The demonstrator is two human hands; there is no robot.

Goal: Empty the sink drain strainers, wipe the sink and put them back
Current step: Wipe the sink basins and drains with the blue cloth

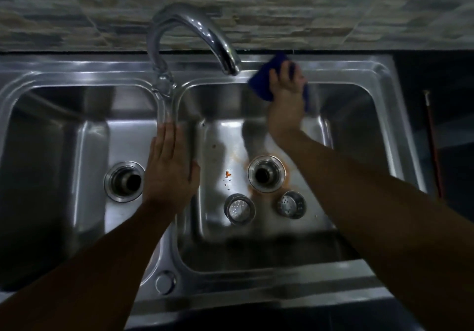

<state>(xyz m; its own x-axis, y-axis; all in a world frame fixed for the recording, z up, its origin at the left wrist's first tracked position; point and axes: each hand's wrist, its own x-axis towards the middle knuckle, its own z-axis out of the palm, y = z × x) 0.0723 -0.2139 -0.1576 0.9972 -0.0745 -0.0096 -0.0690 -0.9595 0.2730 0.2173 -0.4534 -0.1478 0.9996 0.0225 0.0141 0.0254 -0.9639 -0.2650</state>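
A steel double sink (341, 69) fills the view. My right hand (286, 92) presses a blue cloth (261, 85) against the back rim of the right basin. My left hand (169, 166) lies flat, fingers straight, on the divider between the basins. Two steel strainers lie loose on the right basin's floor, one (239, 209) near the front middle, the other (291, 204) to its right. Both drain holes are uncovered: the left drain (125, 180) and the right drain (266, 173), which has an orange stain around it. Small orange scraps (227, 174) lie beside the right drain.
A curved chrome faucet (195, 33) arches over the divider, its spout above the right basin's back left corner. A stone-pattern tiled wall (282, 10) runs behind. A dark counter (441, 79) with a thin red-handled stick (433, 141) lies to the right. A round plug (165, 283) sits on the front rim.
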